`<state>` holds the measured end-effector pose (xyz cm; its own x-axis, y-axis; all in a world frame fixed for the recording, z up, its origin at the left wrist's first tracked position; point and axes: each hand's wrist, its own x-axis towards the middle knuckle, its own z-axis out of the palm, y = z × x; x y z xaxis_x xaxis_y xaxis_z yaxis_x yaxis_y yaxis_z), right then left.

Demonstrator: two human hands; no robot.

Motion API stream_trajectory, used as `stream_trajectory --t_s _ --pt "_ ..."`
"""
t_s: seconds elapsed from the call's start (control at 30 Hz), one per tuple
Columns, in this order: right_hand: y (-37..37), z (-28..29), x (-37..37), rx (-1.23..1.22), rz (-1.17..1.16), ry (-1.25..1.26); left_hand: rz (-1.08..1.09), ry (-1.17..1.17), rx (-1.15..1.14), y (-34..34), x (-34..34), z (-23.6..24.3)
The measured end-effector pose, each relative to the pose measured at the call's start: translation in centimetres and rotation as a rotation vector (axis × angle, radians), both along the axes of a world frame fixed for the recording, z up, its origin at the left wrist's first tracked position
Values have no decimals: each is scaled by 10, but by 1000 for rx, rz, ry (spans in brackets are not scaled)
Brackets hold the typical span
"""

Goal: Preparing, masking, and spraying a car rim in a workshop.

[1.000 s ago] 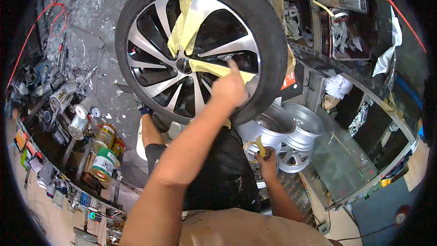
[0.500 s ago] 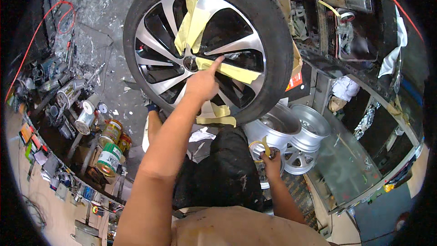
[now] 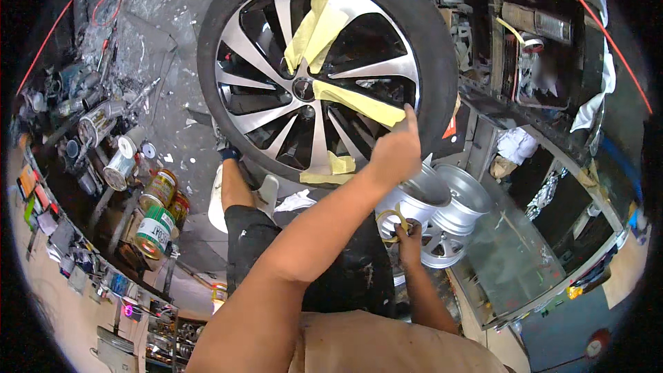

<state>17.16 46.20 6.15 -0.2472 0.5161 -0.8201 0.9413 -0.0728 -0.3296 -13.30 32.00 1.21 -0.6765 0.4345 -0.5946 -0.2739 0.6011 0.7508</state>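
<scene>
A car wheel (image 3: pixel 407 65), its alloy rim silver and black inside a black tyre, fills the upper middle. Strips of yellow masking tape (image 3: pixel 356 102) cover several of its spokes. With its index finger stretched out, my left hand (image 3: pixel 397 152) touches the outer end of the right-hand strip, by the rim's edge; the other fingers are curled and nothing shows in them. Lower right, my right hand (image 3: pixel 410 237) grips a roll of masking tape (image 3: pixel 384 223), partly hidden by the fingers. More tape (image 3: pixel 330 178) lies at the wheel's near edge.
Bare silver wheel rims (image 3: pixel 459 197) are stacked right of my legs, beside a glass panel (image 3: pixel 511 249). A shelf of cans (image 3: pixel 153 231) and tools runs along the left. A dark rack (image 3: pixel 532 24) stands at the right, and a red cord (image 3: pixel 601 10) crosses there.
My left hand has slid from near the hub outward along the right-hand tape strip to the rim's edge. My right hand keeps the tape roll. The whole view has shifted slightly.
</scene>
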Motion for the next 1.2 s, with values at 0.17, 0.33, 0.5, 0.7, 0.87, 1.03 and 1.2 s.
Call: stream_trajectory --t_s 0.17,0.33,0.5,0.7,0.87,1.03,1.2 --pt "-18 10 -17 -26 16 -23 -285 -76 318 -17 71 14" --pt "-30 22 -26 -15 126 -67 -293 -270 185 -106 144 4" --pt "-35 26 -32 25 137 -127 -253 -295 -224 -250 153 18" --pt "-14 27 -30 129 387 -158 -303 -585 -615 -346 195 51" --pt "45 37 -48 205 241 30 -58 -530 -551 -336 220 44" --pt "55 74 -88 155 79 221 -138 -4 -330 -273 145 24" --pt "49 83 -61 114 233 18 -81 130 -320 -152 -23 0"
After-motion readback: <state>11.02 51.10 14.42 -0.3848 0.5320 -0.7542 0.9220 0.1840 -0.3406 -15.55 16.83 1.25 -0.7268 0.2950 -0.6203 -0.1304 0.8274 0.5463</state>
